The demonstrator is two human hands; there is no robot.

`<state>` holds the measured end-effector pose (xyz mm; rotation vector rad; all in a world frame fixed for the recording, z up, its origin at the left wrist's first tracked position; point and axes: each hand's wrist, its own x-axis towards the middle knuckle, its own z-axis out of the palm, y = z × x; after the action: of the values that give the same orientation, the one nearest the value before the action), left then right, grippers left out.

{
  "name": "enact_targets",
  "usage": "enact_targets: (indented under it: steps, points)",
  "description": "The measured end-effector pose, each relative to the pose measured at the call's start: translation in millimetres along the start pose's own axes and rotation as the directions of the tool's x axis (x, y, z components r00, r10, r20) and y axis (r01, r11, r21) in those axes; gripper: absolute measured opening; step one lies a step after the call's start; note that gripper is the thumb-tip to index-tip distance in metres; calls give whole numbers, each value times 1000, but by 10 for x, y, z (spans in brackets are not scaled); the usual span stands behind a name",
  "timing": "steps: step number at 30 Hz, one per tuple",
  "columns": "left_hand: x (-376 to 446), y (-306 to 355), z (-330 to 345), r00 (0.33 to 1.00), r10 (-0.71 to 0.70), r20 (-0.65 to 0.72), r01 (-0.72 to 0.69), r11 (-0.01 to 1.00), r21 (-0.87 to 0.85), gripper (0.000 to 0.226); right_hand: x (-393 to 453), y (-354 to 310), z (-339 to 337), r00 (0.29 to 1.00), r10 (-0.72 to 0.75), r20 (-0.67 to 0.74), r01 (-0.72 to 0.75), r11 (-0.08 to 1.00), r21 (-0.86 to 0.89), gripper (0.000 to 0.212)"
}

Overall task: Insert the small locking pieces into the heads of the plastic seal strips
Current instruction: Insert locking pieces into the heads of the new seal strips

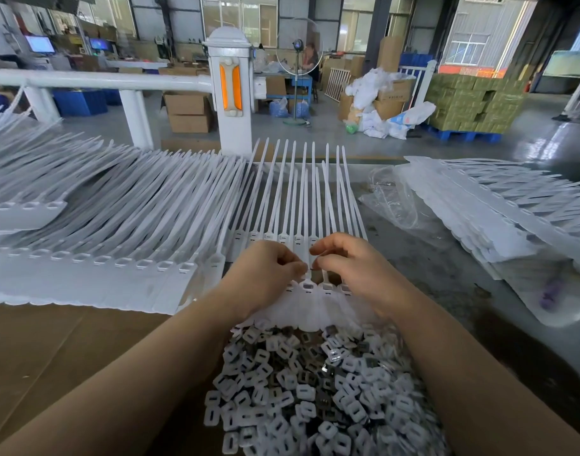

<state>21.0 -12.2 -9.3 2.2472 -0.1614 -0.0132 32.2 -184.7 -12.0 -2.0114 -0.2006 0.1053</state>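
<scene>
Nearest, a heap of small locking pieces point(301, 390) fills the lower centre, flanked by both forearms. Beyond it, the left hand point(265, 274) and right hand point(351, 268) meet, fingers curled, over a row of plastic seal strips point(295, 205) whose tails run away from the viewer. Both fingertips pinch at one strip head point(307, 286); whether a locking piece sits between them cannot be determined, since the fingers cover that point. Further strip stacks point(94, 205) lie left and right. A clear plastic bag point(390, 202) lies crumpled right of centre. Farthest, a white railing post point(231, 93) stands behind the table.
</scene>
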Motion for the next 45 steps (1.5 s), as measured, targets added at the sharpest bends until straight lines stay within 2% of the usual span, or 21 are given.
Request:
enact_targets:
  steps: [10, 19, 22, 25, 29, 33, 35, 41, 45]
  points:
    - [-9, 51, 79, 998, -66, 15, 63, 986, 154, 19, 7, 26, -4, 1000, -9, -2, 9, 1000, -7, 17]
    - [15, -5, 80, 1000, -4, -17, 8, 981, 193, 18, 1, 18, 9, 1000, -1, -1, 1, 1000, -8, 17]
    - [3, -19, 68, 997, 75, -36, -64, 967, 248, 10, -3, 19, 9, 1000, 5, 4, -5, 1000, -1, 17]
    - [-30, -19, 15, 981, 191, 11, -185, 933, 308, 5, -1, 15, 3, 1000, 6, 0, -6, 1000, -9, 17]
    - [-89, -23, -100, 899, 396, 184, -434, 763, 479, 18, 2, 10, 4, 1000, 9, 0, -9, 1000, -15, 17]
    - [-141, -3, -158, 807, 515, 288, -582, 616, 531, 23, 2, 5, 8, 1000, 12, 7, -12, 1000, -17, 17]
    - [-156, 8, -159, 776, 549, 312, -619, 564, 547, 25, 4, 2, 12, 1000, 16, 7, -16, 1000, -18, 17]
    - [-146, -28, -180, 797, 536, 279, -594, 611, 522, 24, -9, -5, 0, 1000, 21, 3, -21, 1000, -16, 17]
    - [-158, -38, -170, 756, 581, 300, -640, 562, 523, 24, -9, -15, 7, 1000, 14, 15, -14, 999, -32, 17]
